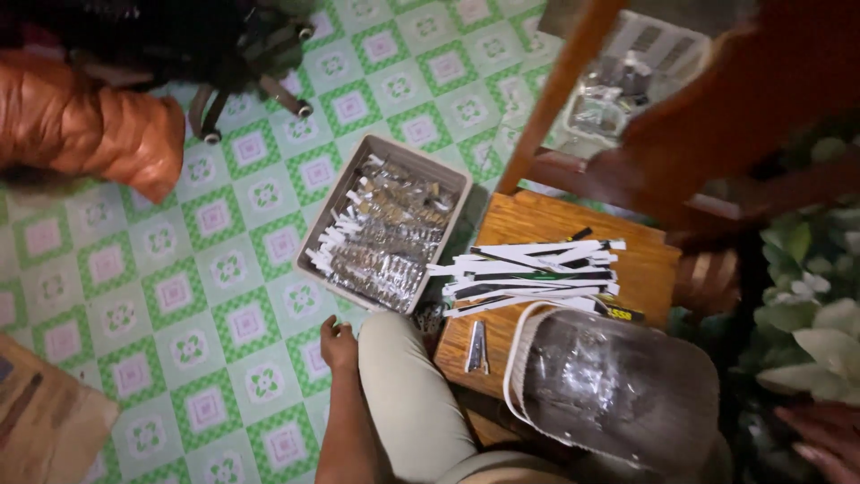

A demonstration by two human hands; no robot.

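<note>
Two hands of yours show here, and neither has hold of anything. Your left hand [339,344] rests on the green-and-white tiled floor [179,296] beside your knee, its fingers [333,358] curled loosely under. It lies just below the grey tray [391,149] of small clear packets, near the tray's lower edge but not touching it. Your right hand [824,439] sits at the bottom right corner, only its fingers in view, spread fairly flat, near the leafy plants. Between the two hands stands a low wooden table [528,224] carrying a fanned stack of white paper strips [528,273], a small metal clip [477,348], and a white basket [515,358] lined with clear plastic.
</note>
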